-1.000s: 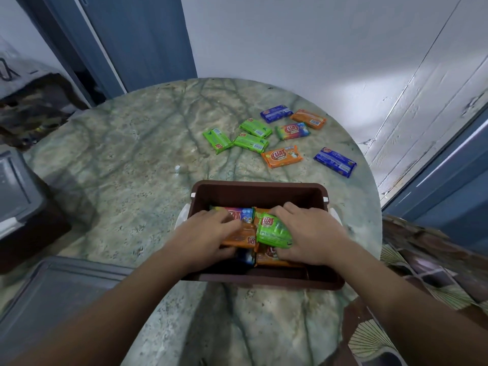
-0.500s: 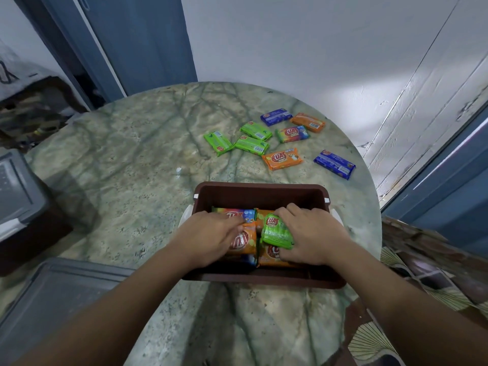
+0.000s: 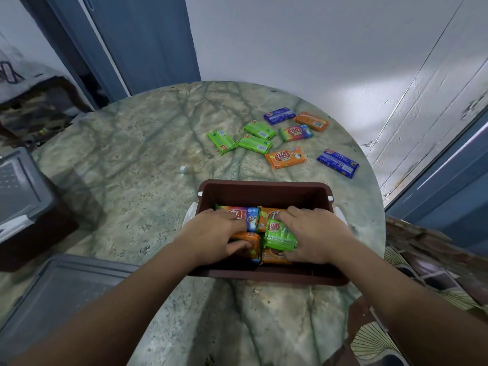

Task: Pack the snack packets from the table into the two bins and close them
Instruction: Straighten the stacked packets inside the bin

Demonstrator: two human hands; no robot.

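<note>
— Brown bin (image 3: 264, 191): what are your hands doing?
— Your left hand (image 3: 216, 236) pinches an orange packet (image 3: 250, 240); your right hand (image 3: 314, 233) grips a green packet (image 3: 280, 235), both inside it.

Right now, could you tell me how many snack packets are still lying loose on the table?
8, all beyond the bin: three green, two blue, two orange, one multicoloured. None seem hidden.

Soft, even indoor light; a bright patch glows on the wall (image 3: 356, 93). Faint shadows cross the table (image 3: 148, 154). Wide-angle bending curves the edges; corners slightly soft.
</note>
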